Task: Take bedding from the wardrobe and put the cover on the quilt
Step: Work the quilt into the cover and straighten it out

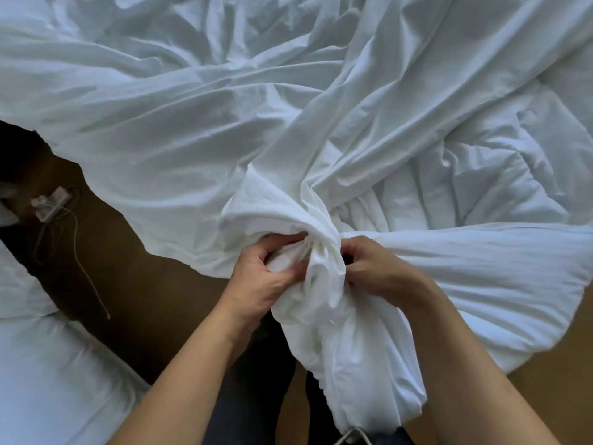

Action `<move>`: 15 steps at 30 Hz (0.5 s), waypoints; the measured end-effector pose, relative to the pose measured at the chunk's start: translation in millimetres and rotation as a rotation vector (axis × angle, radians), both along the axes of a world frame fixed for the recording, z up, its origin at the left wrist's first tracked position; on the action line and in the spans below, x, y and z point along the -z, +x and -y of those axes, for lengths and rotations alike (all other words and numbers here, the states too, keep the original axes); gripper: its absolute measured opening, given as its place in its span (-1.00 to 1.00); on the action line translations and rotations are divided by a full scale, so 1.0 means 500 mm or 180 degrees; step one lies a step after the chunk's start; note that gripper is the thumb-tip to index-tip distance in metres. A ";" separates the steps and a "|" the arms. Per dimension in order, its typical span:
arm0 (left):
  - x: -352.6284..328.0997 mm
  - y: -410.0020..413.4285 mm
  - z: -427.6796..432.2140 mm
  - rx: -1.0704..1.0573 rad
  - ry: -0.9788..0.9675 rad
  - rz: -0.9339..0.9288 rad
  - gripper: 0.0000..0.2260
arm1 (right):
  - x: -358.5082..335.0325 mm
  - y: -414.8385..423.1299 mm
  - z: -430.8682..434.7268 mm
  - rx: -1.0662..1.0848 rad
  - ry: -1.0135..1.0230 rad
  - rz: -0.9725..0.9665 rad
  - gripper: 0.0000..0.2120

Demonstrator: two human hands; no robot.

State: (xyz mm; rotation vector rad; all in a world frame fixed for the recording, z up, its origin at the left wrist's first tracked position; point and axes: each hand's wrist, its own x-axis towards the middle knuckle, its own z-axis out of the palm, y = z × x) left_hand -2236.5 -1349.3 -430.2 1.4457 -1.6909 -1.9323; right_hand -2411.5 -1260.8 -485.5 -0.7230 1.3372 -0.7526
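The white cover [192, 130] takes up most of my view, spread in loose creases across the bed and hanging over its near edge. To the right lies the quilt [475, 175], puffy and stitched, crumpled half under the cover's folds. Below is the brown floor [154, 284], with more white bedding [48, 364] at the lower left.

In front of me a gathered bunch of cloth [324, 268] hangs down from the bed edge toward my legs. My left hand [266, 277] grips it from the left, fingers curled round a wad of fabric; my right hand [378, 268] pinches it from the right, touching the same twist. A small power strip [51, 200] lies on the floor, well apart.

I judge that I am seating a quilt corner inside a cover corner. Next I need to hold both layers firmly together and shake the cover down.
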 end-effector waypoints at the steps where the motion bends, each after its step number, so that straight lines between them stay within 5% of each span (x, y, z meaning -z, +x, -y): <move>1: 0.006 -0.002 0.000 0.0057 0.0082 -0.0007 -0.62 | -0.001 0.001 -0.006 -0.0002 -0.0015 0.0140 -0.82; 8: 0.037 -0.022 0.017 0.0426 -0.0135 0.0378 -0.46 | 0.002 0.005 -0.028 0.1071 0.0375 0.2053 -0.64; 13: 0.055 -0.012 0.001 0.0602 -0.0208 0.0573 -0.49 | 0.015 0.041 -0.021 0.1483 0.0547 0.1228 -0.83; 15: 0.057 -0.008 0.005 0.0473 -0.0051 0.0595 -0.59 | 0.019 0.050 -0.036 0.1977 0.0631 0.1282 -0.74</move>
